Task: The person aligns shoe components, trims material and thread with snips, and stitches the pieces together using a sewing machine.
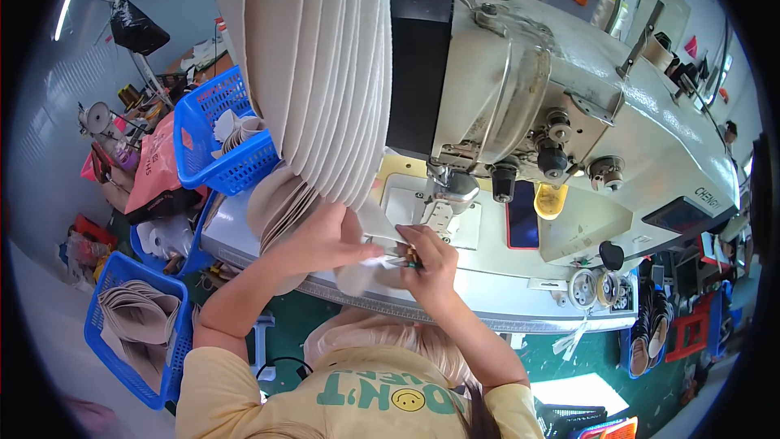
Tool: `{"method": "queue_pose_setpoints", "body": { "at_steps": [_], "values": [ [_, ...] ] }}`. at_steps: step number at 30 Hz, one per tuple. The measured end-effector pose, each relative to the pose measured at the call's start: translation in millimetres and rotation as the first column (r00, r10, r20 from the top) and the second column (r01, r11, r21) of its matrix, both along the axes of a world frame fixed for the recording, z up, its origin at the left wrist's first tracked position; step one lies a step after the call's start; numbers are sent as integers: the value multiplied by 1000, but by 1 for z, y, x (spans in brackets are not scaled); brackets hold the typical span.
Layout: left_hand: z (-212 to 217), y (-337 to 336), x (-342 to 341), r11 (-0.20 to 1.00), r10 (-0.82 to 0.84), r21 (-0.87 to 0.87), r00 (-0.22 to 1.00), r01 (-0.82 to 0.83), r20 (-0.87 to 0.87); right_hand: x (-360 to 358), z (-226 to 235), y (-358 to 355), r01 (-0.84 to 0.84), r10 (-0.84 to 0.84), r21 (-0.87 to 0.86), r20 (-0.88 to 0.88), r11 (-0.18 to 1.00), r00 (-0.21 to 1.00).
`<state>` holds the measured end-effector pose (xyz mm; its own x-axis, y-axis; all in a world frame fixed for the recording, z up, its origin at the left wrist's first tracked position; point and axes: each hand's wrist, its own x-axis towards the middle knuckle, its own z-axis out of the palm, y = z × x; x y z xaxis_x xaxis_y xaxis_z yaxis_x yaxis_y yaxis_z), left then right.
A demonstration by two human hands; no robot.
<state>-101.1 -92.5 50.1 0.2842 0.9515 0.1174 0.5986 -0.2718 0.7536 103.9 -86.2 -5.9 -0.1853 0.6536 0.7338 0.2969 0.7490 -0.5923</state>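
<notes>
A pale, off-white fabric piece (375, 221) is between my hands, just in front of the sewing machine's needle area. My left hand (321, 240) is closed on its left side, thumb pointing right. My right hand (429, 262) has its fingers bent at the piece's right edge; small metal thread snips (396, 258) with a green part seem to be held in it, partly covered by the fingers. Above my left hand hangs a long row of overlapping off-white pieces (317, 73). More curved pieces (280, 203) lie beside my left wrist. The sewing machine (520, 97) stands beyond my right hand.
A phone (522, 215) and a yellow dish (551, 201) lie under the machine arm. Bobbins (582, 289) sit at the table's right. Blue baskets (227, 167) with pale pieces stand at left; another blue basket (175, 382) is on the lower left.
</notes>
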Motion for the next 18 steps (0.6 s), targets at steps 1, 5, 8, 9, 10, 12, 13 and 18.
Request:
{"method": "queue_pose_setpoints", "body": {
  "at_steps": [1, 5, 8, 9, 10, 12, 13, 18],
  "values": [
    [-1, -5, -1, 994, -8, -104, 998, 15, 64, 2, 0, 1, 8, -9, -34, -31, 999, 999],
    [7, -33, -12, 828, 72, -451, 732, 335, 677, 7, 7, -2, -92, 90, -67, -33, 993, 995],
    [41, -70, -28, 900, 152, -408, 770, 151, 619, -2, 14, -5, -223, 226, 60, -50, 973, 973],
    [59, -82, -38, 971, 102, -230, 750, 68, 654, -1, 15, -7, -283, 280, -36, -76, 958, 957],
    [83, -88, -50, 996, 49, 22, 730, -87, 681, -2, 15, -8, -370, 357, -169, -106, 913, 928],
    [127, -83, -65, 829, 12, 337, 617, -446, 787, -1, 14, -8, -343, 343, -221, -40, 913, 939],
    [153, -73, -74, 686, 11, 372, 520, -625, 854, 0, 12, -7, -321, 331, -262, -4, 910, 944],
    [316, -11, -113, 740, -453, 650, 585, -174, 673, 10, -5, -6, -292, 338, -236, 183, 927, 923]
  ]
}}
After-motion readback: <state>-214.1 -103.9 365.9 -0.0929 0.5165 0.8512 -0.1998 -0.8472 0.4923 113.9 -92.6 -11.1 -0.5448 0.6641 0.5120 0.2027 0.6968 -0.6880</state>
